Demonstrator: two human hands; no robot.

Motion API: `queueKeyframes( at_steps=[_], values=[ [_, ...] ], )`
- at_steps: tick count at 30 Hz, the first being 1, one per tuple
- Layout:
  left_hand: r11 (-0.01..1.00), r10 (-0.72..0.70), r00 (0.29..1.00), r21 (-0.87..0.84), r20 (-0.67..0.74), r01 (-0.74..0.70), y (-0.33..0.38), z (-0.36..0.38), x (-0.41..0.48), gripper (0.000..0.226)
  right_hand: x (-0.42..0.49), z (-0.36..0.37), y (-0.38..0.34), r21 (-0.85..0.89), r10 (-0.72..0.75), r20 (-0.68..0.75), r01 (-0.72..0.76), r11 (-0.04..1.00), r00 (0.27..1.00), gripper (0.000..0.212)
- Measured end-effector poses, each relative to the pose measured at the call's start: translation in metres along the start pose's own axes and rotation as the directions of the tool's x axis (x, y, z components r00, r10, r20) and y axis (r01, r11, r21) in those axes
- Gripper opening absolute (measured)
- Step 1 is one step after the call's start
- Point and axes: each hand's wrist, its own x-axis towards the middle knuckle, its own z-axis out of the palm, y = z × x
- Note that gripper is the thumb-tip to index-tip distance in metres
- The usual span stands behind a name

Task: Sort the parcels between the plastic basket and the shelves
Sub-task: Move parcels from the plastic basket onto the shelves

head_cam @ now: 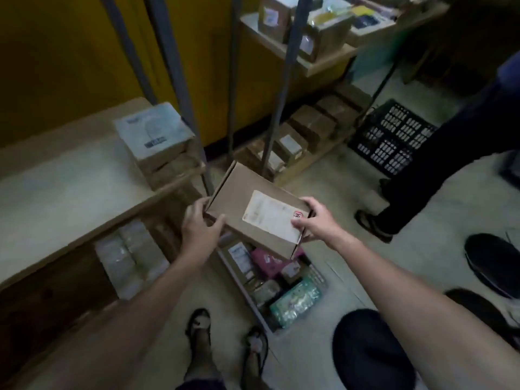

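Observation:
I hold a flat brown cardboard parcel (239, 198) with a white shipping label in the air, above the floor. My left hand (198, 228) grips its near left corner, and my right hand (312, 220) grips its right end, thumb on the label. Directly below it stands the plastic basket (247, 294), holding several parcels, among them a pink one and a green one. The wooden shelf (70, 187) to the left carries a stack of boxes topped by a grey-wrapped one (153, 133).
Metal shelf posts (180, 80) rise behind the parcel. A far shelf (318, 63) and the floor row below it hold more brown boxes. A black crate (394, 136) stands at the right, beside another person's leg (439, 164). My feet are at the bottom.

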Motion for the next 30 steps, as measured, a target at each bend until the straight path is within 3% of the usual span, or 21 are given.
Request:
queueKeyframes(
  at_steps=[6,10,16,20,25,28,30],
  values=[
    [0.999,-0.015,0.968,0.049,0.250,0.003,-0.046,0.068,-0.012,0.045,-0.008,0.011,0.106,0.213,0.327,-0.081,-0.304,0.928,0.941,0.054],
    [0.985,-0.169,0.904,0.101,0.394,0.140,-0.093,0.110,-0.014,0.045,-0.001,0.035,0.169,0.246,0.442,-0.100,-0.409,0.879,0.891,0.058],
    [0.966,-0.255,0.806,0.106,0.533,0.236,-0.164,0.152,-0.019,0.046,0.028,0.067,0.236,0.272,0.510,-0.177,-0.456,0.847,0.842,0.074],
    [0.955,-0.288,0.734,0.132,0.615,0.265,-0.207,0.182,-0.016,0.051,0.057,0.084,0.286,0.299,0.604,-0.263,-0.532,0.792,0.752,0.050],
    [0.961,-0.278,0.775,0.178,0.567,0.214,-0.252,0.246,-0.001,0.040,0.145,0.092,0.330,0.119,0.470,-0.375,-0.461,0.879,0.799,0.033],
    [0.961,-0.269,0.725,0.123,0.635,0.248,-0.280,0.292,-0.003,0.033,0.201,0.082,0.357,-0.139,0.333,-0.455,-0.436,0.889,0.826,0.042],
    [0.953,-0.277,0.668,0.108,0.691,0.284,-0.294,0.323,-0.009,0.034,0.228,0.075,0.372,-0.288,0.213,-0.415,-0.350,0.891,0.884,0.060]
  ],
)
